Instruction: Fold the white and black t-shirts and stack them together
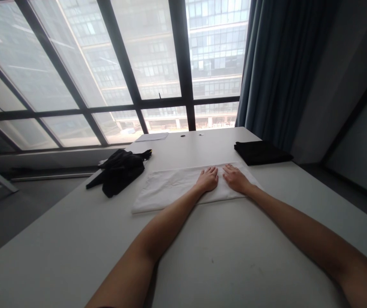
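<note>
Basically both palms were down flat, fingers spread and released, gripping nothing. Left hand [208, 179] and right hand [235, 178] pressed side by side on the white cloth [170, 187], thumbs nearly touching. Cloth lay folded into a long rectangle under the fingers, stretching mostly out past the left hand, flat on the white table [222, 252]. Beyond the right fingertips, just off the cloth's far corner: a folded black cloth [261, 152]. Well left of the left hand, a crumpled black garment [119, 171] hung at the table edge. Further ahead of the fingers, a thin white sheet [152, 137], then the window [106, 64]; blue curtain [276, 68] to the right.
</note>
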Action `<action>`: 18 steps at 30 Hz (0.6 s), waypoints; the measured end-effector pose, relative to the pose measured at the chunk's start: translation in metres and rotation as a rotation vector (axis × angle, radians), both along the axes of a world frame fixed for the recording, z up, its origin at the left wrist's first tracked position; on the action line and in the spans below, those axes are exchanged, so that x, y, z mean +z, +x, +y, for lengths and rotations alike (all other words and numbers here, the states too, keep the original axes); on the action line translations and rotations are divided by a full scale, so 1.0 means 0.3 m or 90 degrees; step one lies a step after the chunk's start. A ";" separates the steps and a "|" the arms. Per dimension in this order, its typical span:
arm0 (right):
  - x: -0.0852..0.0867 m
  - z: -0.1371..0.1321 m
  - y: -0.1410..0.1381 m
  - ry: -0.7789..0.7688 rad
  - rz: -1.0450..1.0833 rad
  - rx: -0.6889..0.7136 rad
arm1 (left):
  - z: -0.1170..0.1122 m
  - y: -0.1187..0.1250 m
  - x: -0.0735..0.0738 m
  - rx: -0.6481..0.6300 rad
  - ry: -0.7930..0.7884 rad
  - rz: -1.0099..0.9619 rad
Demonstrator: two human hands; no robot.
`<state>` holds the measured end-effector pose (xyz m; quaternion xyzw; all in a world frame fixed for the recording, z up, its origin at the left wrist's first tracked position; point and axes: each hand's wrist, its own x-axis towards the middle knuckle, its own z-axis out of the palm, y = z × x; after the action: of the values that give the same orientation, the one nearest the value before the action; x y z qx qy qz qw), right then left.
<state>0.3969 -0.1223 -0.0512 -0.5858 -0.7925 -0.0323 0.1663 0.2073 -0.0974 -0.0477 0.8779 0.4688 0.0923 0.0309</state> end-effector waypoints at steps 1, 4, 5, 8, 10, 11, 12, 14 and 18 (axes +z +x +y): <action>-0.006 0.001 -0.013 -0.037 -0.009 0.004 | 0.000 0.000 0.000 0.000 0.001 0.000; -0.021 0.007 -0.025 -0.099 -0.029 -0.030 | -0.002 0.001 -0.001 -0.001 0.002 -0.001; -0.024 0.010 -0.022 -0.102 -0.029 -0.046 | -0.003 0.001 0.000 -0.001 0.004 -0.003; -0.023 0.011 -0.014 -0.087 -0.022 -0.075 | -0.008 0.000 0.000 -0.001 0.008 -0.006; -0.020 0.007 -0.013 -0.076 -0.020 -0.084 | -0.010 0.000 0.001 -0.001 0.007 -0.007; -0.019 0.004 -0.014 -0.074 -0.019 -0.085 | -0.010 0.000 0.001 -0.001 0.004 -0.006; -0.018 0.002 -0.015 -0.072 -0.019 -0.085 | -0.010 0.001 0.001 0.000 0.001 -0.005; -0.018 0.000 -0.017 -0.069 -0.018 -0.084 | -0.008 0.001 0.002 -0.002 -0.012 0.002; -0.025 0.004 -0.015 -0.063 -0.022 -0.082 | 0.001 -0.021 0.012 -0.011 -0.062 0.029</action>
<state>0.3926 -0.1211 -0.0587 -0.6427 -0.7563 -0.0138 0.1212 0.2010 -0.0972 -0.0441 0.8814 0.4655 0.0491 0.0634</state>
